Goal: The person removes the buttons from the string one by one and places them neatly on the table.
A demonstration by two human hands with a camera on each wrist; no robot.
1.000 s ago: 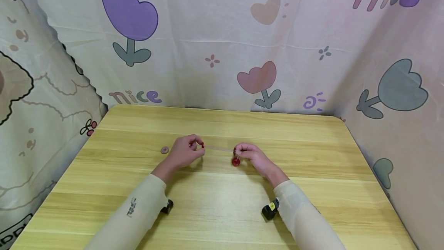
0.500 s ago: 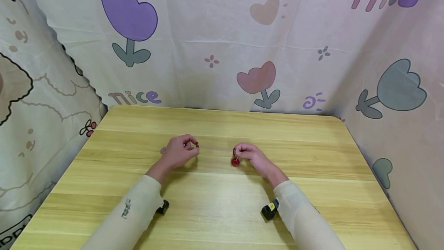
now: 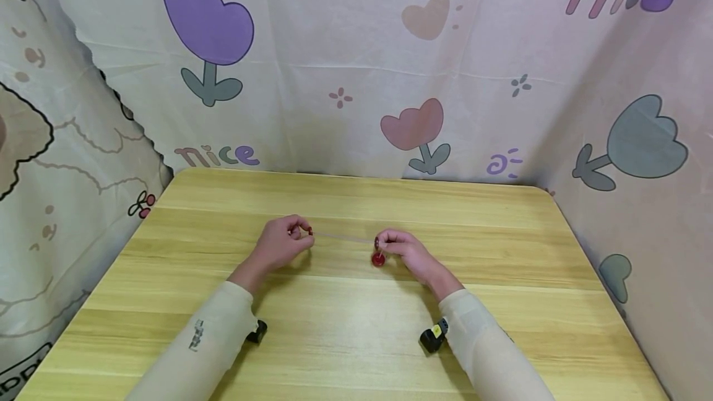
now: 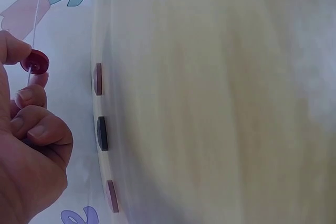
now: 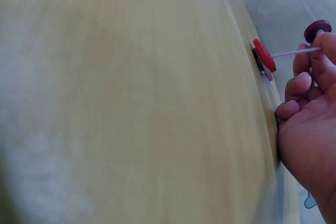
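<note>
My left hand point(image 3: 278, 243) pinches a red button point(image 4: 35, 62) between thumb and finger. A thin white string point(image 3: 342, 237) passes through this button and stretches across to my right hand point(image 3: 409, 252). At the right fingertips is a dark red button point(image 5: 317, 30), pinched with the string. Below those fingers, a bright red button point(image 3: 378, 259) hangs on a short length of string point(image 5: 294, 53). Both hands are held over the wooden table, a small distance apart, with the other fingers curled.
The wooden table point(image 3: 356, 339) spreads under both arms, and a printed cloth point(image 3: 312, 30) hangs behind it. In the left wrist view, a brownish button point(image 4: 98, 80), a dark button point(image 4: 102, 134) and a pinkish button point(image 4: 112, 196) appear edge-on along the tabletop.
My left hand has moved left, away from the right hand, with its red button, so a longer stretch of string shows between them. It now covers the button lying on the table. The right hand stays put.
</note>
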